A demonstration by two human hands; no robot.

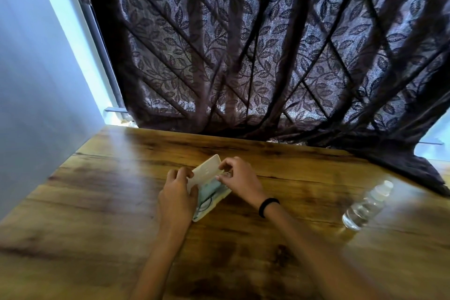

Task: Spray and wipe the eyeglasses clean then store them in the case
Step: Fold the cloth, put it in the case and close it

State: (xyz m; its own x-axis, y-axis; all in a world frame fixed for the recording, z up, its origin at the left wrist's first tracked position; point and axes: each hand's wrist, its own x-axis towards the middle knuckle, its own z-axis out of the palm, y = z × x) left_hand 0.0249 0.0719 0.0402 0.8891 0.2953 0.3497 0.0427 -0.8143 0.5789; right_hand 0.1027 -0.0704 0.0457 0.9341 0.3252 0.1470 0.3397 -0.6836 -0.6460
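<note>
A cream eyeglasses case [208,172] lies on the wooden table [97,202] with its lid raised partway. Inside it I see a pale green cloth [209,189] and the thin dark frame of the eyeglasses [204,203]. My left hand [176,198] grips the case's left side, thumb on the lid. On the lid's right edge my right hand [239,179] pinches with its fingertips. A clear spray bottle [367,206] with a white cap stands apart at the right.
A dark leaf-patterned curtain [267,56] hangs behind the table's far edge and drapes onto its right corner. A pale wall [36,80] borders the left side. A black band circles my right wrist.
</note>
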